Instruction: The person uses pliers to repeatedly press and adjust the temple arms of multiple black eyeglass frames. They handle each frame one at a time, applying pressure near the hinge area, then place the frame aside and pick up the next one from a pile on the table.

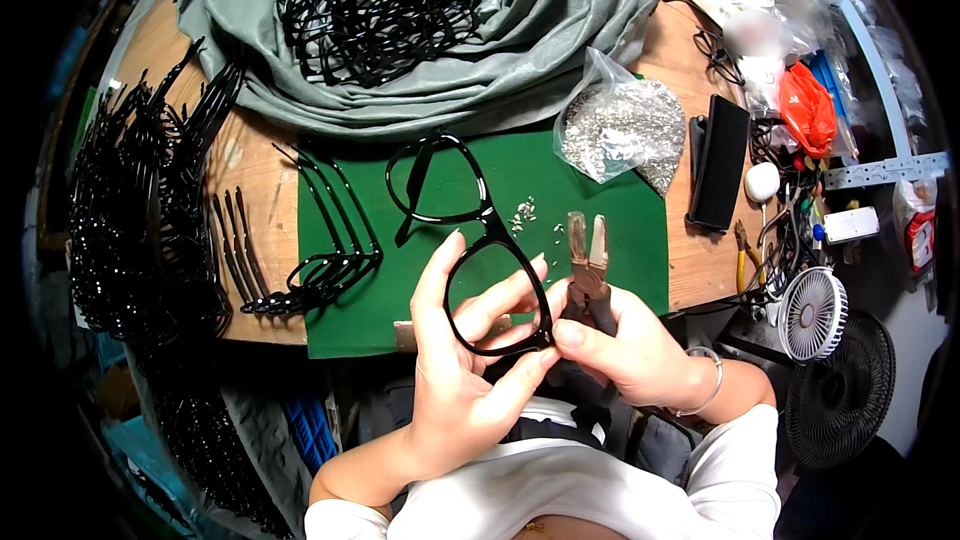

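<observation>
A glossy black eyeglass frame stands out over the green mat, its lens openings one beyond the other. My left hand grips its near rim, some fingers reaching through the opening and the thumb at the near corner. A dark temple arm crosses the far opening. In my right hand are pliers, jaws apart and pointing away from me. That hand's thumb and fingertips meet the frame's near corner, where the fingers hide any small part. Tiny silver pieces lie scattered on the mat beyond.
A clear bag of silver pieces sits at the mat's far right. Black frames are heaped on grey cloth and stacked at left; several overlap the mat. A black case, yellow-handled pliers and fan are right.
</observation>
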A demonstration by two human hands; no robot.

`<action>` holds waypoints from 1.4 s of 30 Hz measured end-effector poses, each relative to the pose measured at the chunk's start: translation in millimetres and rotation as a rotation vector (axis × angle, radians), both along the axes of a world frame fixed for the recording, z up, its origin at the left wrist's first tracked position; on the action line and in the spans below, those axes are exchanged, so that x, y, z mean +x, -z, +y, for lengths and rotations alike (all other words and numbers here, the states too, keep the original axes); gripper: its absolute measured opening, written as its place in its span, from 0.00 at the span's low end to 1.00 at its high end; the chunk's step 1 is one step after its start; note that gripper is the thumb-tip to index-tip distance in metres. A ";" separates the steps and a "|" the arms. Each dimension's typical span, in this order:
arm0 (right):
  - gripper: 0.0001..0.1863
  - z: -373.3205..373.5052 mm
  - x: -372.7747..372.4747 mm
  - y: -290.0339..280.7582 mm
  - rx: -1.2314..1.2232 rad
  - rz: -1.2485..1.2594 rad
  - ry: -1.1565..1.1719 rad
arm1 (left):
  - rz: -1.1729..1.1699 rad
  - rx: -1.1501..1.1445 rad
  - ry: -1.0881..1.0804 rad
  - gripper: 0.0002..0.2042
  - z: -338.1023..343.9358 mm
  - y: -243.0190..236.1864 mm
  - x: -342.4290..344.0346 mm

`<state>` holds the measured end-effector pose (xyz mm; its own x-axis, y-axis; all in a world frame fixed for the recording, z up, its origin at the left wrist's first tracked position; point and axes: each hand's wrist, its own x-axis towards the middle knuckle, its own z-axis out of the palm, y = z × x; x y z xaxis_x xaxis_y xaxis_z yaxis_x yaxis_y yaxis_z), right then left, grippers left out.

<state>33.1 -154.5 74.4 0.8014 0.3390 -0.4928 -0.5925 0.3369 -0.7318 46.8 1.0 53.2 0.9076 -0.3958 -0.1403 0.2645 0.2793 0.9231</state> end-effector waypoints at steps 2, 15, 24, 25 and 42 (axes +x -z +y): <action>0.10 -0.3 1.6 0.7 0.018 0.006 -0.043 | 0.029 0.012 0.030 0.42 6.6 -1.0 0.5; 0.18 -14.0 -0.7 -6.5 -0.533 -0.241 -0.692 | 0.076 -0.077 0.005 0.46 35.2 -5.2 1.9; 0.19 -4.1 15.6 -18.0 -0.530 -0.315 -0.826 | -0.031 -0.011 0.121 0.42 37.5 -0.7 2.2; 0.19 -4.0 16.3 -19.0 -0.563 -0.319 -0.854 | -0.033 -0.002 0.132 0.42 37.5 -1.0 2.3; 0.24 -29.9 12.7 5.8 -0.464 -0.199 -0.751 | 0.101 0.041 0.140 0.42 24.0 2.5 8.0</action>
<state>45.8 -184.4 68.6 0.5341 0.6090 -0.5863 -0.3849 -0.4423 -0.8101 54.8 25.0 50.7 0.8246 -0.5091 -0.2465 0.3898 0.1955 0.8999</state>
